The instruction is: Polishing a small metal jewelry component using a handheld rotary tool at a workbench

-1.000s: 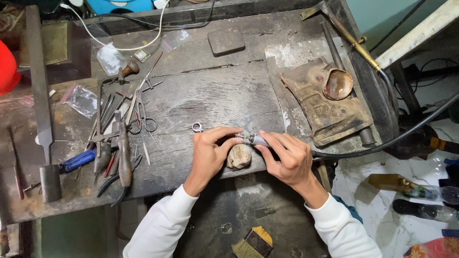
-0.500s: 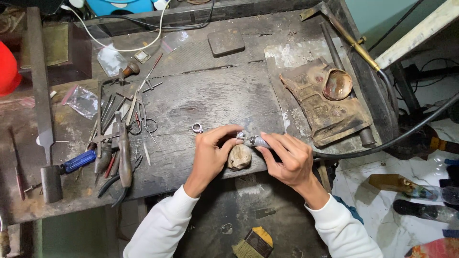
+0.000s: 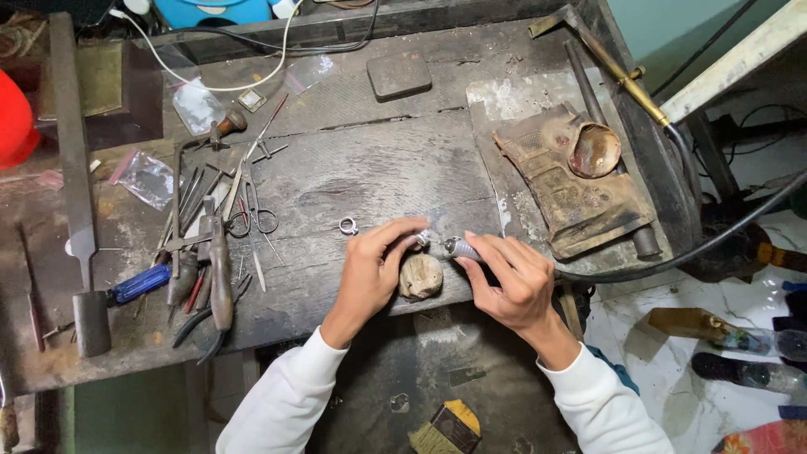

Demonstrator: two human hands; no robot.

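Workbench (image 3: pixel 370 168): left hand (image 3: pixel 374 269) pinches small ring (image 3: pixel 423 239); right hand (image 3: pixel 513 282) grips rotary handpiece (image 3: pixel 461 248), tip pointing 10 o'clock at it.

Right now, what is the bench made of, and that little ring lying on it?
The bench looks like old wood: dark, cracked, with visible grain and a rough, matte top. The little ring near the left hand seems to be metal: silvery and shiny, though too small to say which kind.

Left hand (image 3: pixel 370 273) pinching small metal piece (image 3: pixel 423 239), right hand (image 3: pixel 513 282) gripping rotary handpiece (image 3: pixel 461 248), worn workbench (image 3: pixel 378 168)
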